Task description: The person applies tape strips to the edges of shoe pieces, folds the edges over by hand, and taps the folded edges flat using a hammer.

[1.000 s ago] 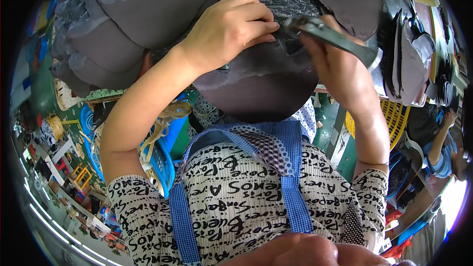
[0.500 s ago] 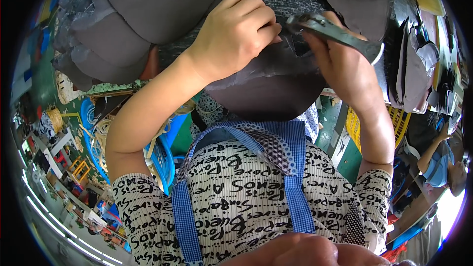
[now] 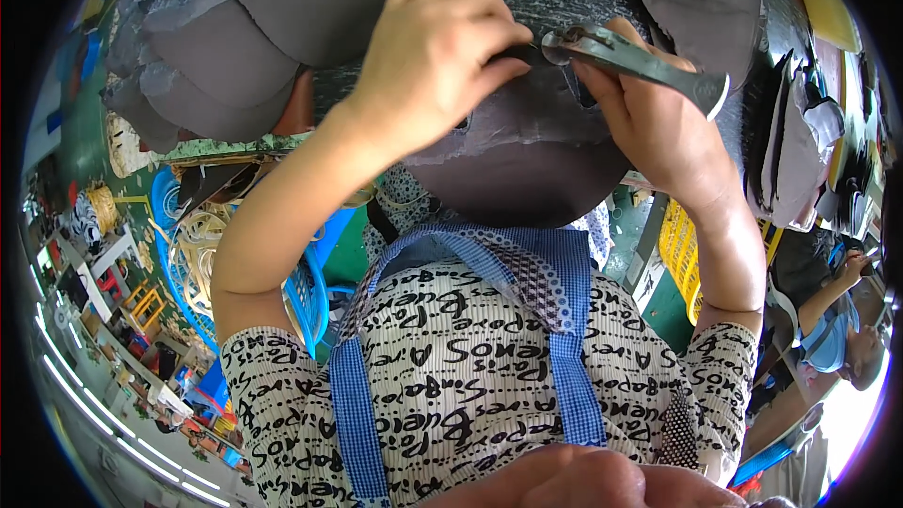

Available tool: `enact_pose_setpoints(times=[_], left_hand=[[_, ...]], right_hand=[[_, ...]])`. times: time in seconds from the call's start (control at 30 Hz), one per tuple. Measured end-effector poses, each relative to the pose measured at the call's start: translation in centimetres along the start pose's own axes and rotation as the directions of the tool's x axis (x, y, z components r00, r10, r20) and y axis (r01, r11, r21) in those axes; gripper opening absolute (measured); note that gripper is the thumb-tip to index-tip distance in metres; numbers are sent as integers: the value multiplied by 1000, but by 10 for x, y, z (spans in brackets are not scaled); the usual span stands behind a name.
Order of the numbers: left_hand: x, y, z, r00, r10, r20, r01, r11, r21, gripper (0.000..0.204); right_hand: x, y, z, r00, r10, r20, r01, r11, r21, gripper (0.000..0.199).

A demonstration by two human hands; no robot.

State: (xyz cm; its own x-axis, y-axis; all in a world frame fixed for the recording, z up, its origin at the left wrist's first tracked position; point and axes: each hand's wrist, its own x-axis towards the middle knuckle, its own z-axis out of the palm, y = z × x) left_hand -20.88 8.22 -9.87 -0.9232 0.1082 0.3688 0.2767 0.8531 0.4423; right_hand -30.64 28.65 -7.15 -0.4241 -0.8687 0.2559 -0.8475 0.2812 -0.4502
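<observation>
A dark grey-brown sheet piece (image 3: 527,179) with a rounded near edge lies in front of me, its near part hanging over the bench edge. My left hand (image 3: 442,61) is closed in a pinch at its far side, thumb and forefinger on what looks like a dark strip of its edge. In my right hand (image 3: 658,122) is a metal hammer (image 3: 640,61), gripped close to the head. Its round face points toward my left fingertips and its flared end to the right. The hammer's handle is hidden by the hand.
Overlapping dark pieces (image 3: 310,0) lie at the far left, another piece (image 3: 705,9) at the far right. More pieces (image 3: 790,150) stand stacked at right. Below the bench are a blue basket (image 3: 310,306) and a yellow basket (image 3: 679,249). Another person (image 3: 832,320) is at far right.
My left hand has shifted slightly up and left, and its thumb now shows. The hammer stays in my right hand, still close to my left fingers. The view has shifted slightly.
</observation>
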Motion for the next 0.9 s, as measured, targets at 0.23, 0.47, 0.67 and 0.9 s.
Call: enact_pose_setpoints(times=[0.23, 0.47, 0.67, 0.9], left_hand=[[-12, 14, -6, 993, 108, 42, -115, 950, 291, 20], [-23, 24, -10, 1000, 29, 5, -29, 949, 314, 16], [-36, 17, -11, 997, -59, -52, 67, 983, 171, 10], [-46, 15, -4, 980, -134, -146, 152, 981, 124, 14]], right_hand=[[15, -15, -11, 968, 208, 137, -223, 970, 100, 18], [21, -14, -2, 988, 51, 144, -55, 998, 22, 20], [28, -20, 1, 988, 2, 157, -8, 999, 37, 20], [35, -26, 4, 981, -28, 194, 28, 1000, -1, 22]])
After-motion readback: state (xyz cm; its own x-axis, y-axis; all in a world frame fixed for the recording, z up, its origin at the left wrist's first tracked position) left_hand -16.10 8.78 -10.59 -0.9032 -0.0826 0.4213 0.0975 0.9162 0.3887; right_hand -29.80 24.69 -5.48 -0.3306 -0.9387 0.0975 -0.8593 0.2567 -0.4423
